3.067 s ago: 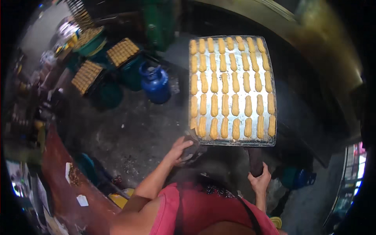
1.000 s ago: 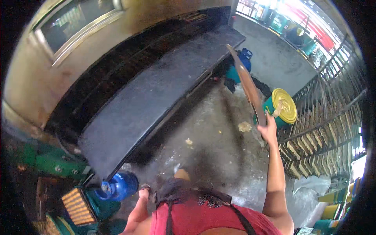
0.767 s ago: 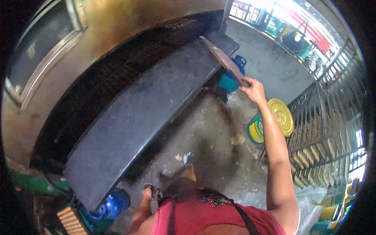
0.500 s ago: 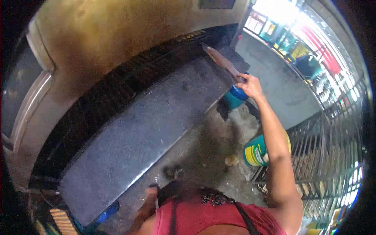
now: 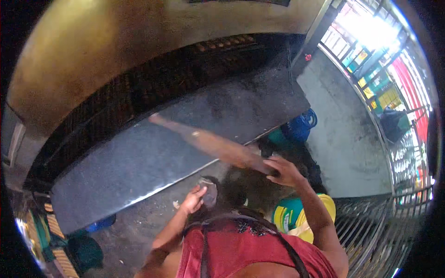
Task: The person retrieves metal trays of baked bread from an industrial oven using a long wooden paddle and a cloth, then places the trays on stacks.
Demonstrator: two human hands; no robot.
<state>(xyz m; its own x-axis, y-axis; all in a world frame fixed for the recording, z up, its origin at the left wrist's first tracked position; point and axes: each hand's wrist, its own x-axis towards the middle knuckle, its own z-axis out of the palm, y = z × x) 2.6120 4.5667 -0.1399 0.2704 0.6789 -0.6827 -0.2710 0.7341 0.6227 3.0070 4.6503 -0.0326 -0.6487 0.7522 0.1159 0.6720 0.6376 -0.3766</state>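
My right hand is closed on the handle end of a long, flat brown wooden board, which angles up to the left across the dark metal shelf and is blurred by motion. My left hand, low in the centre near the shelf's front edge, grips a small grey pad, apparently cloth. Behind the shelf is a long, dark oven opening, with rows of small shapes dimly visible inside its upper right part.
Blue gas cylinders sit below the shelf. A green bucket with a yellow lid and metal racks are at my lower right. Trays of pastries stand at lower left. A grey wall bounds the right.
The view has turned, and the laden pastry tray seen earlier is out of sight. My right hand has lowered, the board swinging left over the shelf. My left hand has risen, holding the pad.
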